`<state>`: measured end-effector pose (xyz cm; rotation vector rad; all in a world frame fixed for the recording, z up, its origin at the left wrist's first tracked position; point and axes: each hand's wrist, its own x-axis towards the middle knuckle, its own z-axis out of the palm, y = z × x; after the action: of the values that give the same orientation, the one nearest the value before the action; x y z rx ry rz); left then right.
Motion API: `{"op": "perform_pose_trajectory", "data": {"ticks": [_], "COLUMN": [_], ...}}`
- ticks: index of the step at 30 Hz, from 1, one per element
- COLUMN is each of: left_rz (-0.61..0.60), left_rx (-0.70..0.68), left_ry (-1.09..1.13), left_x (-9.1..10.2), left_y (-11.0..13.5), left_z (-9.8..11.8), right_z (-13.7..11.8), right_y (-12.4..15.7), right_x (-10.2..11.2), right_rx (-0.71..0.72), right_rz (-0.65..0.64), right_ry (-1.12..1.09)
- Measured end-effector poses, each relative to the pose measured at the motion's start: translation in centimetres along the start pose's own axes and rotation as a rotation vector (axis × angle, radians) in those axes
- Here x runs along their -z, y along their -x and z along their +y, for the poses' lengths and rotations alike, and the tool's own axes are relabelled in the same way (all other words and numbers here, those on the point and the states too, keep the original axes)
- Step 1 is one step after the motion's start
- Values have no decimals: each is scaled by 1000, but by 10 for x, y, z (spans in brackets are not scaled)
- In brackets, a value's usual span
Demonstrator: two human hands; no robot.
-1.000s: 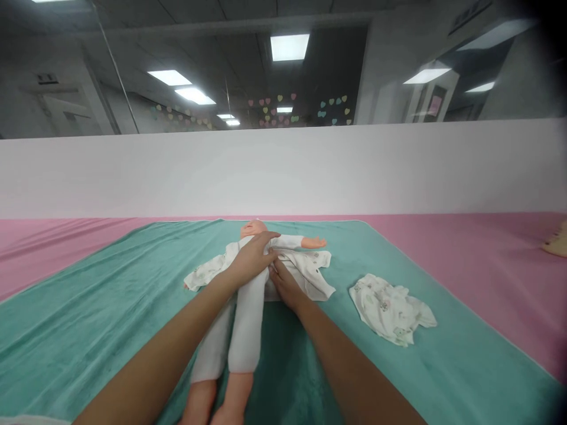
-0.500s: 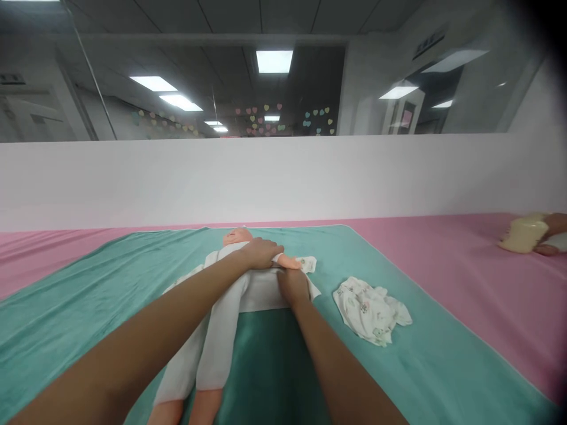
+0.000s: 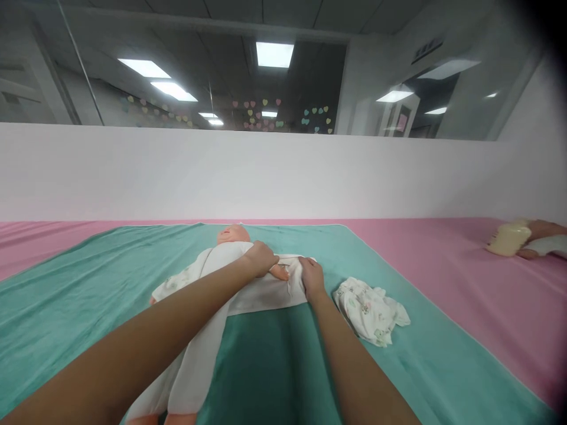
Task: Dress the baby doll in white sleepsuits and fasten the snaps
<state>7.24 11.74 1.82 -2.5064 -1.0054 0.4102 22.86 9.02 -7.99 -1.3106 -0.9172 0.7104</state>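
A baby doll (image 3: 234,234) in white clothing lies on its back, head toward the wall, its lower legs cut off by the bottom edge of the view. My left hand (image 3: 261,258) is closed round the doll's forearm, and the doll's small hand pokes out beneath my fingers. An open white baby garment (image 3: 261,295) with a small print is spread under the doll and out to the right. At its right end my right hand (image 3: 312,277) grips the cloth near the sleeve. On the far side, the doll's other arm wears a printed sleeve (image 3: 170,284).
A crumpled printed white cloth (image 3: 371,310) lies right of my right hand. Underneath is a teal sheet (image 3: 88,283) over a pink one (image 3: 443,260). At far right, a pale yellow object (image 3: 509,238) touches a partly visible doll-like limb. A white wall (image 3: 266,177) closes the back.
My right hand has moved right and slightly up, drawing the garment's end outward. The doll's hand now points lower, toward the sleeve, in my left hand's grip. The view has shifted slightly.
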Motion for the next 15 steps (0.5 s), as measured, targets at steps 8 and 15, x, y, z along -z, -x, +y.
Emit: {"op": "perform_pose_trajectory", "data": {"ticks": [8,15], "left_rz": [71,142], "left_rx": [109,255], "left_ry": [83,203], "left_x": [-8,-12], "left_y": [-5,-11], "left_z": [-22,-8], "right_z": [6,-1], "right_y": [-5,1], "right_x": [1,-2], "right_rx": [-154,-259], "right_rz": [-83,-355], "right_ry": [-450,-720]}}
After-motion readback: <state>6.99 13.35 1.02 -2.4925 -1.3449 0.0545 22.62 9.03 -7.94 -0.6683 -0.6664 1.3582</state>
